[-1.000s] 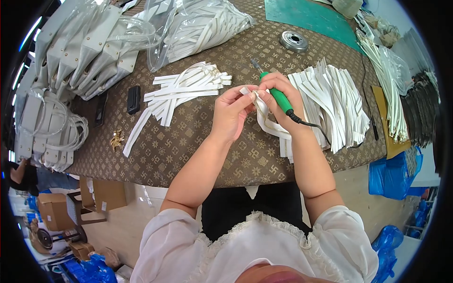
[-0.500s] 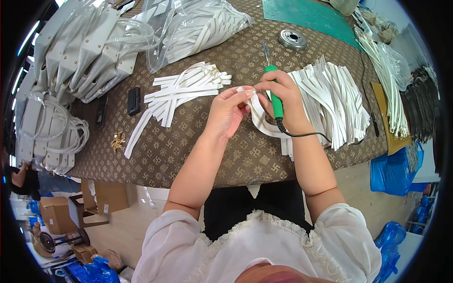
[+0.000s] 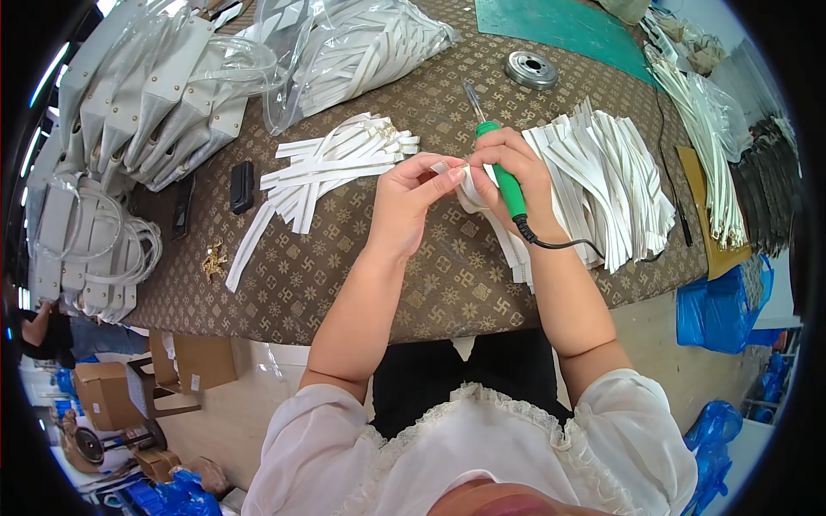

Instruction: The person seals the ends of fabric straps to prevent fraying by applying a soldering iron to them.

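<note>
Between both hands is a white zipper (image 3: 502, 230) with gold-coloured teeth, its lower part draping toward the right pile. My left hand (image 3: 410, 202) pinches its upper end between thumb and fingers. My right hand (image 3: 529, 176) wraps around a green-handled soldering iron (image 3: 511, 191), whose metal tip points up and away, while its fingertips also touch the zipper end. Fingers partly hide that end. To the left lies a loose pile of white zippers (image 3: 318, 168); a larger zipper pile (image 3: 607, 185) spreads right of my right hand.
A round metal disc (image 3: 531, 70) lies at the back, near a green mat (image 3: 568, 39). Farther left are a black case (image 3: 242, 187), small gold zipper parts (image 3: 213, 261) and stacked light grey bags (image 3: 159, 112). A clear plastic bag (image 3: 361, 60) holds more zippers.
The zipper's upper end has turned, and its gold teeth show less. My right hand has tilted the iron, swinging its tip leftward. Both hands stay close together.
</note>
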Demonstrator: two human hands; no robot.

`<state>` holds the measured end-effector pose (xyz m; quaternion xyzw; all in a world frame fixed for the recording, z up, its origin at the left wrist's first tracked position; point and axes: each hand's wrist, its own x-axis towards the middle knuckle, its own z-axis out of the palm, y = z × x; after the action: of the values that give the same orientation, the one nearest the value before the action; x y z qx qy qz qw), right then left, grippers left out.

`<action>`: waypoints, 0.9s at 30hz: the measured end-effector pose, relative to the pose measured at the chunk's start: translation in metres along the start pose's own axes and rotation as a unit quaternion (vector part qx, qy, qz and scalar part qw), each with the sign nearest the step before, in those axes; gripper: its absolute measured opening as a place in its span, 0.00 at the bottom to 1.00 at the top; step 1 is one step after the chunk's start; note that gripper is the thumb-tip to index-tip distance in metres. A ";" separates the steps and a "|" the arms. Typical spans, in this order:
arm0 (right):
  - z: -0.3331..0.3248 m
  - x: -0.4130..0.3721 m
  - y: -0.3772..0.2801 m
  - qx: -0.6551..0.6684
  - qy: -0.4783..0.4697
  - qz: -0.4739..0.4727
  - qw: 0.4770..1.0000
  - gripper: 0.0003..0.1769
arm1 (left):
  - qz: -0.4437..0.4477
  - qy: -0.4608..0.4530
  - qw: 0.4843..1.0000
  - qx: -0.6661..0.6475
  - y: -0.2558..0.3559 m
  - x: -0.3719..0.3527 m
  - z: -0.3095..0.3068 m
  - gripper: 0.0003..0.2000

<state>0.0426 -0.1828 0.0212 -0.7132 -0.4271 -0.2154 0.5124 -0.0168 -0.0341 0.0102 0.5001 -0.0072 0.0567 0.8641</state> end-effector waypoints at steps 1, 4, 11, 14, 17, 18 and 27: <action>0.000 0.000 -0.001 0.007 -0.003 0.004 1.000 0.09 | 0.020 -0.003 0.999 0.032 0.000 0.000 0.000 0.05; 0.001 0.000 0.000 0.021 -0.012 0.012 1.000 0.08 | 0.006 0.011 0.999 0.036 0.000 0.000 -0.002 0.06; 0.003 -0.001 -0.002 0.046 -0.033 0.042 0.998 0.08 | 0.015 0.033 0.998 0.048 -0.003 0.001 0.002 0.05; 0.007 -0.002 -0.005 0.024 -0.011 0.052 0.998 0.07 | 0.059 0.055 0.994 0.071 -0.011 0.000 0.007 0.05; 0.007 0.000 -0.006 -0.009 -0.008 0.013 1.000 0.07 | 0.133 0.083 0.979 0.129 -0.015 -0.001 0.010 0.05; 0.007 0.000 -0.006 -0.026 -0.006 -0.007 1.000 0.07 | 0.133 0.083 0.979 0.130 -0.015 -0.002 0.009 0.05; 0.001 0.000 -0.004 0.012 -0.012 0.048 0.999 0.08 | 0.120 0.076 0.983 0.113 -0.004 -0.002 0.014 0.12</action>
<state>0.0396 -0.1819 0.0229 -0.7292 -0.4010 -0.1764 0.5257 -0.0178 -0.0482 0.0132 0.5840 0.0047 0.1982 0.7872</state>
